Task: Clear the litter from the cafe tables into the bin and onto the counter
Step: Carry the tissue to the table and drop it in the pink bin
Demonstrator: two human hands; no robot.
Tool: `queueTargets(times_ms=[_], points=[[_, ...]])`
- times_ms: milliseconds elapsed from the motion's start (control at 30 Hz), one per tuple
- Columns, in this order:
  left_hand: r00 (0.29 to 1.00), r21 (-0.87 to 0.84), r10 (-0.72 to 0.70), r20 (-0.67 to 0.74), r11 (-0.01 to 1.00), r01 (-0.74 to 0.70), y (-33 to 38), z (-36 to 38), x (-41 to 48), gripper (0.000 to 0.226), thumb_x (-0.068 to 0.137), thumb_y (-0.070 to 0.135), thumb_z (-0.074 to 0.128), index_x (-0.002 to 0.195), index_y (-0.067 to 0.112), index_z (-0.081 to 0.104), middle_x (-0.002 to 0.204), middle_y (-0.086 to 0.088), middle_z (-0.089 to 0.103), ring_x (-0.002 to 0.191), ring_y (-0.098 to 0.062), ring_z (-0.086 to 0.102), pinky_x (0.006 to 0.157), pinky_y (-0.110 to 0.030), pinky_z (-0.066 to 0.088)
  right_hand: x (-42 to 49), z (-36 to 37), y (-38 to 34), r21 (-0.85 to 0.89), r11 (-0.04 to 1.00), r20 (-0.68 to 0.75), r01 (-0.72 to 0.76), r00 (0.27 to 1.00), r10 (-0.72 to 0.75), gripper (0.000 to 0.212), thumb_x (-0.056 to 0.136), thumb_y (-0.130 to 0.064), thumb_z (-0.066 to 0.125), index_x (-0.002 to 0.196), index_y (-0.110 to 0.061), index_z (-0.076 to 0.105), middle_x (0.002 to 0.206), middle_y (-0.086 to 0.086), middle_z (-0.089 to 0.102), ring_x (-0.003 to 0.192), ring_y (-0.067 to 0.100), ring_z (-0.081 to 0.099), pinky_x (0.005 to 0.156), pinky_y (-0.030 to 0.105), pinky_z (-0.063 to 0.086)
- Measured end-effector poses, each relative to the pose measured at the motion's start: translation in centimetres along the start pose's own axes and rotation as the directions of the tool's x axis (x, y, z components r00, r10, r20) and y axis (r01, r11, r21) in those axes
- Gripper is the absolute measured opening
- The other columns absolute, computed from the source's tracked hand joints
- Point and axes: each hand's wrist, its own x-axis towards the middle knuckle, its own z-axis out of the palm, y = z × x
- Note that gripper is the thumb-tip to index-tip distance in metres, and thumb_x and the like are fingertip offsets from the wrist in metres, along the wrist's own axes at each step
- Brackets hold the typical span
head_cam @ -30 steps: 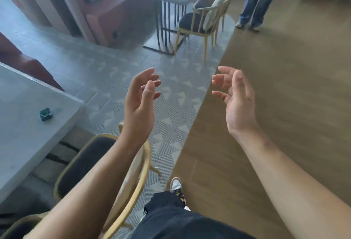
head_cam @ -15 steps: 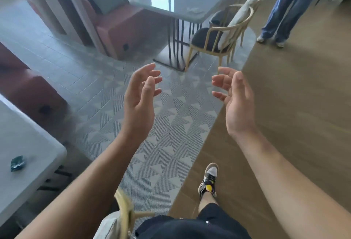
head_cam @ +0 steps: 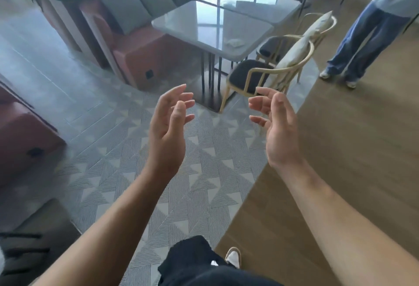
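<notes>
White crumpled litter [head_cam: 234, 42] lies on the glossy grey table [head_cam: 210, 27], well beyond the fingertips and apart from both; left hand [head_cam: 166, 131] and right hand [head_cam: 280, 133] are raised, palms facing, fingers loosely spread, holding nothing; since a second ago the near table with its green scrap has left view and this table has drawn closer; likely walking over for the next pickup.

Crumpled white litter [head_cam: 234, 42] lies flat near the front right corner of the glossy grey table [head_cam: 204, 27], upper centre of frame.
</notes>
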Motion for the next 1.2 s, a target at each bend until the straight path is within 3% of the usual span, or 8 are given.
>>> queueTargets(times_ms=[300,533,767,967,1200], points=[[1.0,-0.005,0.002,-0.028,1.0,-0.002,-7.0,4.4,15.4,0.04,0.101,0.039,0.046,0.134,0.021,0.06,0.126,-0.005,0.069,0.12,-0.025,0.068,0.096,-0.043,0.06,17.0,2.7,5.9,-0.012,1.0,0.027,-0.005,1.0,0.005,0.041,0.102,-0.065,0.04,0.115,-0.043,0.072,0.112,0.001,0.073,0.113,0.022,0.069,0.096,0.047,0.057],[1.0,0.01,-0.027,-0.006,1.0,0.027,-13.6,5.3,30.6,0.046,0.1,0.04,0.046,0.136,0.016,0.06,0.125,-0.007,0.069,0.116,-0.025,0.069,0.094,-0.042,0.06,32.1,7.5,10.7,-0.047,0.998,-0.014,-0.034,0.999,0.033,0.038,0.104,-0.06,0.04,0.116,-0.041,0.07,0.112,-0.003,0.074,0.11,0.014,0.07,0.095,0.042,0.056],[0.996,0.0,-0.066,0.054,0.998,0.066,-18.2,8.2,42.5,0.042,0.1,0.04,0.047,0.134,0.021,0.061,0.123,0.001,0.07,0.118,-0.023,0.069,0.093,-0.037,0.058,43.5,9.7,13.5,-0.074,0.996,-0.076,-0.048,0.996,0.043,0.031,0.103,-0.064,0.039,0.11,-0.055,0.069,0.111,-0.01,0.074,0.112,0.013,0.07,0.095,0.039,0.059],[0.991,0.009,-0.101,0.085,0.995,0.1,-22.7,13.1,49.6,0.04,0.1,0.041,0.047,0.134,0.026,0.061,0.124,0.006,0.07,0.121,-0.022,0.067,0.094,-0.038,0.059,51.9,8.2,16.8,-0.083,0.993,-0.089,-0.089,0.993,0.082,0.028,0.103,-0.063,0.04,0.112,-0.057,0.066,0.117,-0.004,0.072,0.116,0.014,0.068,0.1,0.044,0.058],[0.993,0.065,-0.105,0.047,0.993,0.102,-28.4,20.6,57.9,0.042,0.1,0.043,0.046,0.135,0.025,0.059,0.129,0.0,0.068,0.123,-0.023,0.066,0.097,-0.043,0.059,63.7,4.9,21.8,-0.053,0.988,-0.057,-0.145,0.988,0.142,0.038,0.106,-0.052,0.041,0.134,-0.034,0.058,0.123,-0.002,0.069,0.117,0.013,0.067,0.101,0.041,0.057]])
